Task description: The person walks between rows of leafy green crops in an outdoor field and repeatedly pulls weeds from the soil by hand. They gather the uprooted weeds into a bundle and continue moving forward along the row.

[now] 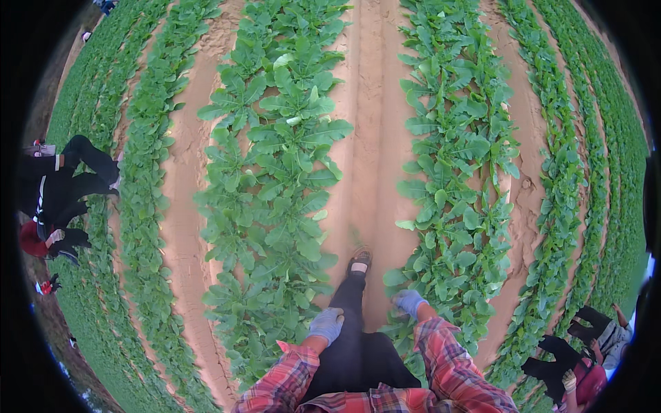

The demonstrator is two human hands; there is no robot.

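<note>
My left hand (326, 326), in a pale grey-blue work glove, hangs with curled fingers above my dark-trousered thigh, close to the right edge of a bed of leafy green plants (289, 191). Nothing shows in it, though its palm side is hidden. The right hand (408, 303), gloved alike, is beside the lower leaves of another leafy row (454, 155); its fingers are partly bent, and whether they hold anything is unclear. Between the two beds runs a sandy furrow (377, 129), where my shoe (360, 256) stands on the soil.
More rows of the same crop curve away on both sides, with bare soil paths (183, 170) between them. At the left a person in dark clothes (67, 180) bends over a row. Two people (581, 366) are at the lower right, and other figures appear far off at the left.
</note>
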